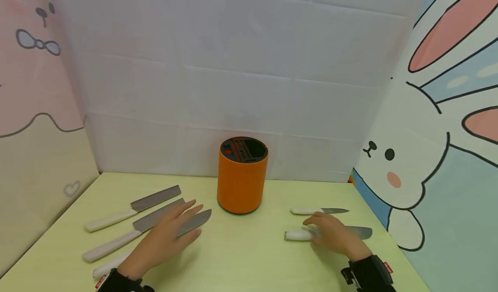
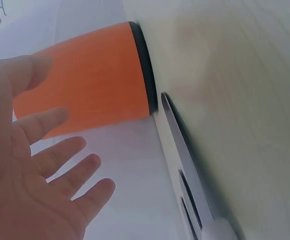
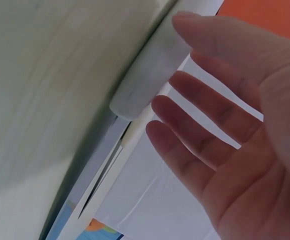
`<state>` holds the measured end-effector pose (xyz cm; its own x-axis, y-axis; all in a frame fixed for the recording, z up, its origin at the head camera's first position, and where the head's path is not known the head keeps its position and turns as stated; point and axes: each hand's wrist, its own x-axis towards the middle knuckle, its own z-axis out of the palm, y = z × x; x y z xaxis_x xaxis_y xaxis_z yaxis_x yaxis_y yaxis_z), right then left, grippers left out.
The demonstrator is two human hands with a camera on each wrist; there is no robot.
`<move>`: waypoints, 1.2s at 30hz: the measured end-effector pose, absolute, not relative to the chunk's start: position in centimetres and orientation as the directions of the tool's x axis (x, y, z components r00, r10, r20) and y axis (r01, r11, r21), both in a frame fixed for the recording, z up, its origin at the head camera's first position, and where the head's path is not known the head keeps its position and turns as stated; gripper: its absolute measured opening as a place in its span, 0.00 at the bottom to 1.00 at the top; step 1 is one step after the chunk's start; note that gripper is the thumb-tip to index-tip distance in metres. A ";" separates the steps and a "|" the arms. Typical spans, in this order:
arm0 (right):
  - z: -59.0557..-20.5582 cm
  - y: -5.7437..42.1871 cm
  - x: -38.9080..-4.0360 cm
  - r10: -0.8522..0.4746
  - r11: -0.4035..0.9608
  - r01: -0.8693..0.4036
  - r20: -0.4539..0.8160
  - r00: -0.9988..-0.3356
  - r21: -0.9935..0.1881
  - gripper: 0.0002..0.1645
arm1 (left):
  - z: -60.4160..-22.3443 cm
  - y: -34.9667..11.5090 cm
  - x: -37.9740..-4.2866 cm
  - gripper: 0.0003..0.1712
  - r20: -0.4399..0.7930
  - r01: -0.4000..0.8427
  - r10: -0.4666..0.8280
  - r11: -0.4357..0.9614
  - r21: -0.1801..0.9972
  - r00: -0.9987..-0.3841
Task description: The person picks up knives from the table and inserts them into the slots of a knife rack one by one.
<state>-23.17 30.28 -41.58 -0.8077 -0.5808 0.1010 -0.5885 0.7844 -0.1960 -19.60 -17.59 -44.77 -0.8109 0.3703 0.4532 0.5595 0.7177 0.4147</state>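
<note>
My left hand (image 1: 163, 242) hovers with spread fingers over the nearest of three white-handled knives on the left, partly hiding its blade (image 1: 196, 222). Beyond it lie a middle knife (image 1: 113, 245) and a square-ended cleaver (image 1: 157, 198). In the left wrist view the palm is bare, with a knife blade (image 2: 182, 142) on the table beside it. My right hand (image 1: 334, 233) is above a wide-bladed knife (image 1: 297, 235), its fingers loosely bent near the handle (image 3: 145, 75). A gap shows between most fingers and that handle; thumb contact is unclear. Just behind lies a small paring knife (image 1: 306, 211).
An orange round knife block (image 1: 242, 184) with a dark slotted top stands upright at the back middle of the pale yellow table (image 1: 249, 257). A white sheet (image 1: 249, 67) hangs behind it. Cartoon-printed panels (image 1: 412, 188) close off both sides.
</note>
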 end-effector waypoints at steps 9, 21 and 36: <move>-42.1 30.3 -24.3 -0.534 0.804 -0.507 -0.001 -0.846 -0.312 0.19 | -44.1 -15.8 -19.9 0.29 0.422 0.564 0.394 0.699 0.440 -0.817; -42.5 30.2 -24.4 -0.522 0.808 -0.493 -0.003 -0.853 -0.323 0.18 | -44.4 -15.0 -19.6 0.32 0.340 0.528 0.405 0.660 0.535 -0.849; -40.8 28.2 -23.6 -0.529 0.809 -0.556 0.173 -0.831 -0.192 0.19 | -44.1 -14.8 -19.7 0.33 0.326 0.512 0.395 0.678 0.528 -0.859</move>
